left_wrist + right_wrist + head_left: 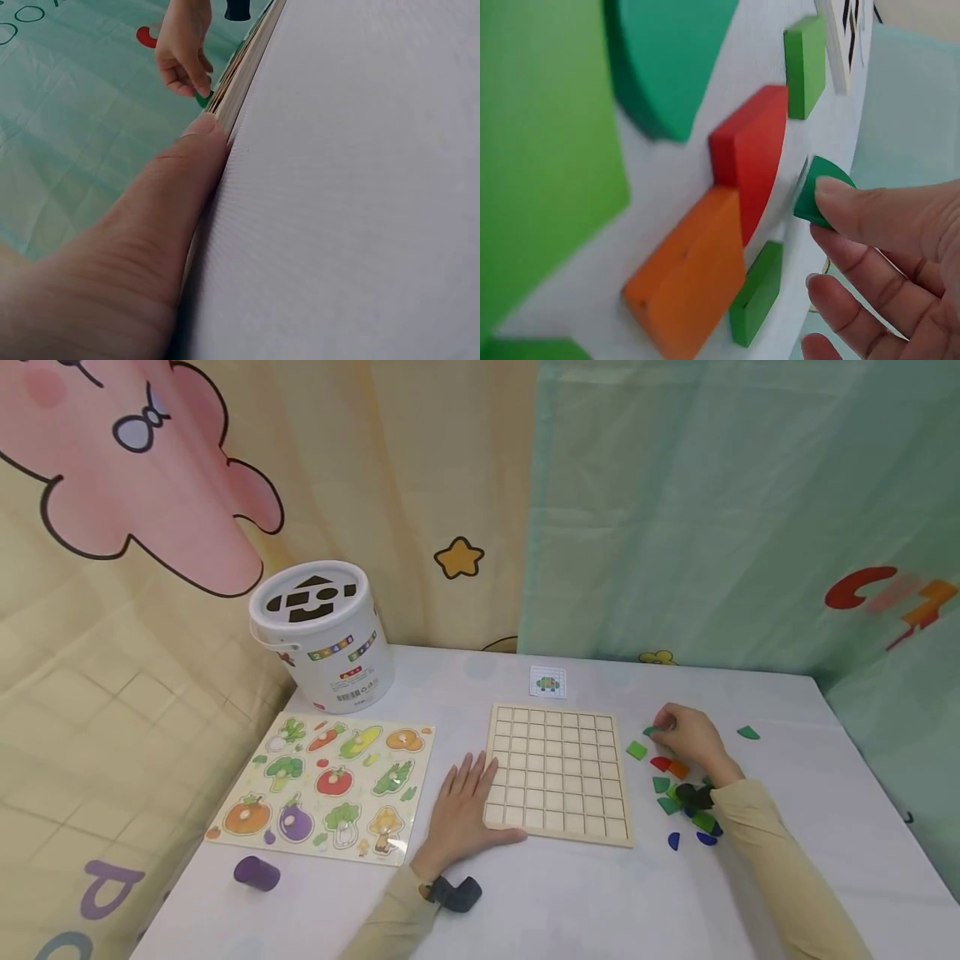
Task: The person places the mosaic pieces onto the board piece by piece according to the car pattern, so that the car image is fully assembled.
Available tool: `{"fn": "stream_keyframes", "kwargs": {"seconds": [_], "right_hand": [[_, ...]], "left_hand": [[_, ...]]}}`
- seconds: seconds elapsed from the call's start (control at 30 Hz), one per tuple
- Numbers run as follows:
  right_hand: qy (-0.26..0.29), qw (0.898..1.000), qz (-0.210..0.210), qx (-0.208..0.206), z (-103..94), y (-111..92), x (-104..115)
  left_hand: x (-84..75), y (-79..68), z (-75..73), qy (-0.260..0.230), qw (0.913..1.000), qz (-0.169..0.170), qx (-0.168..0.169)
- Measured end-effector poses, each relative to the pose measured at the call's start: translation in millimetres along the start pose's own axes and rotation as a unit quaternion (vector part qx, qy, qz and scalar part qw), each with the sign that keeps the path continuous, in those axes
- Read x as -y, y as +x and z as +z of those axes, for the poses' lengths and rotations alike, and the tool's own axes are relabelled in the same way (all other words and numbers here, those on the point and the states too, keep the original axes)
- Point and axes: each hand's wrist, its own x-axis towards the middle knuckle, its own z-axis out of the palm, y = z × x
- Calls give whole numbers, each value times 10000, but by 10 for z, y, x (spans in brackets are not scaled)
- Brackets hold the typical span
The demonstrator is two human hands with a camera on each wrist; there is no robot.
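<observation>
One green block (807, 202), partly hidden by the thumb, is pinched in the fingers of the right hand (692, 739), right of the wooden grid board (555, 770). Left hand (461, 800), fingers spread, touches the board's edge; the wrist camera (693, 797) covers some loose blocks (667, 807).

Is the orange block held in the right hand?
No, the right hand pinches a green piece between thumb and finger, while the orange block lies apart from it.
</observation>
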Motion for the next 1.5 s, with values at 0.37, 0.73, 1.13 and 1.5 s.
{"fn": "stream_keyframes", "kwargs": {"seconds": [0.37,0.73,1.13,1.5], "right_hand": [[564,9951,-742,-315,267,-4,474],[1274,9825,-1351,151,637,95,950],[1441,9777,-1391,626,858,184,1175],[1362,9748,-1570,805,905,241,1201]], "left_hand": [[-13,3,-4,-139,9998,-135,98],[-39,47,-6,-65,9997,-207,99],[-22,43,-44,-97,9997,-201,127],[-16,41,-26,-101,9994,-225,255]]}}
